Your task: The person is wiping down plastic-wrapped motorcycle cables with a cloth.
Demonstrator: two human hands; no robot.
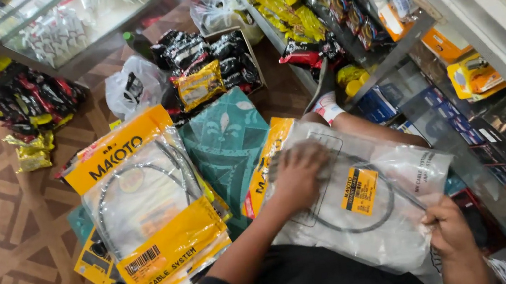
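Left hand (299, 174) flat on clear cable bag (370, 211), right hand (447, 226) pinching its edge

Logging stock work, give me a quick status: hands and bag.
Left hand flat on clear cable bag. Right hand grips its edge. Stack of yellow-labelled cable packs alongside.

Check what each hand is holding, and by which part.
The right hand pinches the lower right edge of a clear plastic bag with a coiled cable. The left hand lies flat on its upper left part, pressing rather than gripping.

left hand (297, 172) flat, palm down, right hand (449, 226) pinching
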